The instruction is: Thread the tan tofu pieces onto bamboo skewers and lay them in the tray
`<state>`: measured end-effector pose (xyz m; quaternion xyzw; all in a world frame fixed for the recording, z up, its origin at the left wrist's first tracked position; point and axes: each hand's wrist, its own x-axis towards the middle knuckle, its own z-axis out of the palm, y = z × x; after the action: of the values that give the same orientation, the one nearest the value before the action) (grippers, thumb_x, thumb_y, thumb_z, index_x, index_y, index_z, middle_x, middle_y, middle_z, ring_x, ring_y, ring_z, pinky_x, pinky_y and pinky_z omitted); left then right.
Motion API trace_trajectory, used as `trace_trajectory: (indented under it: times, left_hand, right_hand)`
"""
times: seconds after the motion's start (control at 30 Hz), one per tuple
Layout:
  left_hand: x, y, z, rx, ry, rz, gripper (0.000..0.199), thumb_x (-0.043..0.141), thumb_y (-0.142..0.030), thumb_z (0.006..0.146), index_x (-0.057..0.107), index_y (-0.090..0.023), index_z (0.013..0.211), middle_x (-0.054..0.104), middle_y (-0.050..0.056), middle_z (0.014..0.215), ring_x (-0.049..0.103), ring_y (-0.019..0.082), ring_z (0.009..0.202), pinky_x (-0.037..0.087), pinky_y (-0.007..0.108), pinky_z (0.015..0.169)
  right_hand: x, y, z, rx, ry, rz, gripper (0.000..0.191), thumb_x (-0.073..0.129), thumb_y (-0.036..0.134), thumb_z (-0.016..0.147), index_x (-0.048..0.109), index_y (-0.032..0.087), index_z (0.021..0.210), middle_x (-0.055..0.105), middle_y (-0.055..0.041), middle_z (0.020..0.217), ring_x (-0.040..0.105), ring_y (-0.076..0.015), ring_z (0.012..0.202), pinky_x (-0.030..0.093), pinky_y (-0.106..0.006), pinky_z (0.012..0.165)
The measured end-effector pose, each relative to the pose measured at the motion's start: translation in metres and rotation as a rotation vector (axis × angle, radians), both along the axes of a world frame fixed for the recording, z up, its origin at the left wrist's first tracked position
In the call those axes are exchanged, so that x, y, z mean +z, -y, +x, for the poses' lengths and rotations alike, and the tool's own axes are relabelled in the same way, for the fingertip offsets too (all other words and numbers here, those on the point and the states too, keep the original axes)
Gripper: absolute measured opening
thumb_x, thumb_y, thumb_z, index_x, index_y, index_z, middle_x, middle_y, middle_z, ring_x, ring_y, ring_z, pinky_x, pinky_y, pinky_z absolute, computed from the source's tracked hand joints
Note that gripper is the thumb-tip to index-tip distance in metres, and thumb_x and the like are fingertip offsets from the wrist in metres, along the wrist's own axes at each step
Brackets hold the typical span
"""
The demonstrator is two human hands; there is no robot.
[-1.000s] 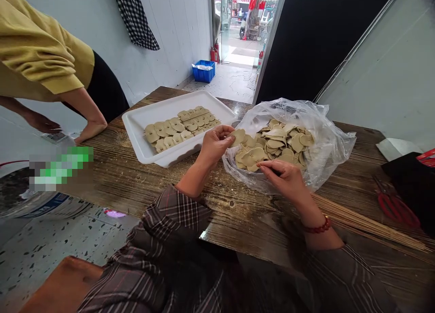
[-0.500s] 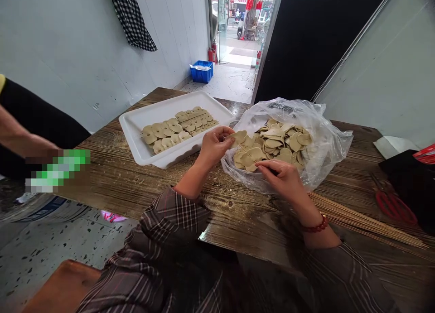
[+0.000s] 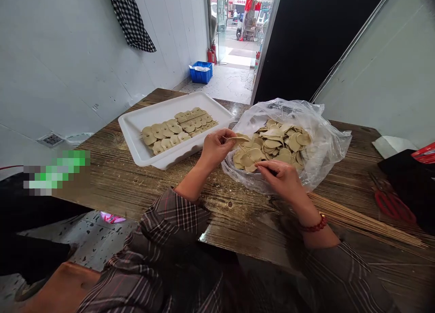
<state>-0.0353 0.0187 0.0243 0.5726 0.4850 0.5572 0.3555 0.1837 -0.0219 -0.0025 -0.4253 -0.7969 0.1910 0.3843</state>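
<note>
My left hand (image 3: 219, 146) pinches a thin beige slice (image 3: 242, 138) over the near left side of an open clear plastic bag (image 3: 326, 138). Many round beige slices (image 3: 277, 136) lie heaped in the bag. The fingers of my right hand (image 3: 280, 175) are closed on the end of a thin wooden skewer (image 3: 255, 163), which points toward the slice in my left hand. To the left, a white tray (image 3: 136, 154) holds rows of skewered slices (image 3: 166, 129).
Loose skewers (image 3: 367, 218) lie on the wooden table (image 3: 136, 190) at the right, near red-handled scissors (image 3: 390, 204) and a black bag (image 3: 408, 172). A blurred green item (image 3: 61, 168) is at the left edge. A blue crate (image 3: 201, 73) stands on the floor.
The slice in my left hand has tilted so it shows more edge-on. The other person's arm at the left has gone from view, and dark legs now show there.
</note>
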Motion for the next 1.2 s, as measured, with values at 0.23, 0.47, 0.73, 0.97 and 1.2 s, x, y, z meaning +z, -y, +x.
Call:
trace_trajectory:
  times: [0.23,0.47,0.73,0.97,1.2]
  left_hand:
    - [0.0015,0.0030,0.0050,-0.026,-0.030,0.003,0.011,0.075,-0.025,0.072,0.069,-0.017,0.072,0.056,-0.002,0.059,0.041,0.007,0.052,0.029,0.023,0.050]
    - [-0.0054,0.0016,0.0074,-0.066,0.076,-0.039,0.017,0.076,-0.029,0.070,0.068,-0.016,0.076,0.058,-0.001,0.063,0.043,0.007,0.055,0.031,0.022,0.051]
    - [-0.0032,0.0002,0.0040,-0.089,0.336,-0.168,0.018,0.075,-0.027,0.065,0.065,-0.016,0.074,0.056,-0.003,0.061,0.042,0.006,0.051,0.030,0.021,0.047]
    - [-0.0029,0.0005,0.0022,-0.109,0.436,-0.223,0.017,0.074,-0.025,0.064,0.066,-0.015,0.075,0.056,-0.002,0.060,0.043,0.005,0.051,0.029,0.020,0.046]
    - [-0.0056,0.0007,0.0043,-0.152,0.521,-0.285,0.019,0.076,-0.023,0.063,0.065,-0.014,0.076,0.056,-0.003,0.060,0.044,0.005,0.050,0.031,0.019,0.046]
  right_hand:
    - [-0.0025,-0.0006,-0.0001,0.000,0.018,0.019,0.020,0.057,0.030,0.092,0.076,0.024,0.092,0.077,-0.0051,0.088,0.071,-0.0210,0.081,0.053,-0.032,0.071]
    - [-0.0041,-0.0013,-0.0009,-0.010,0.023,0.040,0.021,0.056,0.030,0.093,0.076,0.024,0.093,0.077,-0.0053,0.089,0.070,-0.0213,0.082,0.054,-0.033,0.073]
    - [0.0006,0.0014,-0.0037,-0.015,-0.017,0.065,0.021,0.056,0.030,0.093,0.077,0.025,0.095,0.078,-0.0060,0.094,0.072,-0.0224,0.086,0.056,-0.035,0.077]
    - [0.0009,0.0010,-0.0017,0.012,-0.036,0.049,0.020,0.058,0.029,0.093,0.077,0.024,0.096,0.078,-0.0061,0.095,0.072,-0.0221,0.087,0.056,-0.036,0.079]
    - [0.0019,0.0025,-0.0032,0.010,-0.069,0.029,0.019,0.059,0.030,0.092,0.076,0.025,0.095,0.078,-0.0056,0.095,0.073,-0.0221,0.087,0.057,-0.036,0.080]
